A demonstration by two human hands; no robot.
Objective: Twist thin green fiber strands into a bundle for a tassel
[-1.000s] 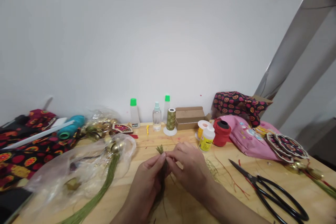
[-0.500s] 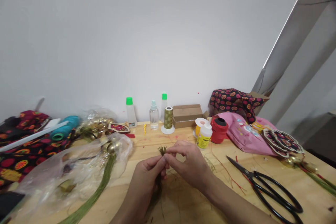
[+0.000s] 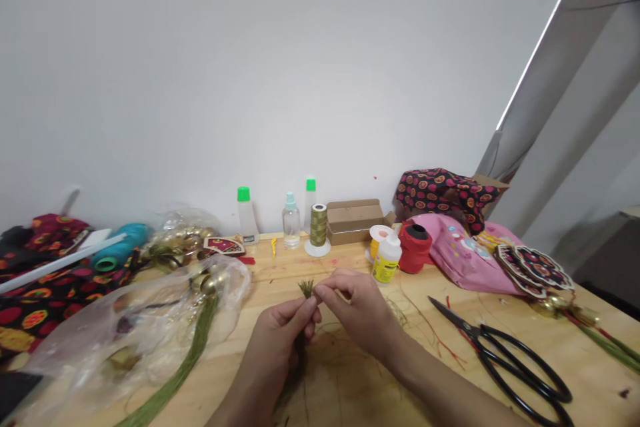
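Near the middle of the wooden table, my left hand (image 3: 283, 333) is closed around a bundle of olive-green threads, a tassel (image 3: 306, 288). Its cut ends fan out above my thumb, and the rest hangs down behind the left hand in shadow. My right hand (image 3: 357, 307) is pinched at the bundle's top, thumb and forefinger pressed together beside the left thumb. What lies between those right fingertips is too small to make out; thin loose thread runs near them.
Black-handled scissors (image 3: 500, 347) lie at the right, beside a pink bag (image 3: 445, 253). A glue bottle (image 3: 387, 260), red thread spool (image 3: 416, 250), olive thread spool (image 3: 319, 225) and cardboard box (image 3: 353, 221) stand behind. Left are a plastic bag (image 3: 150, 313) and a green tassel (image 3: 193, 347).
My right thumb and forefinger have closed to a tighter pinch just right of the thread ends. My left hand keeps its hold. The whole view has shifted slightly.
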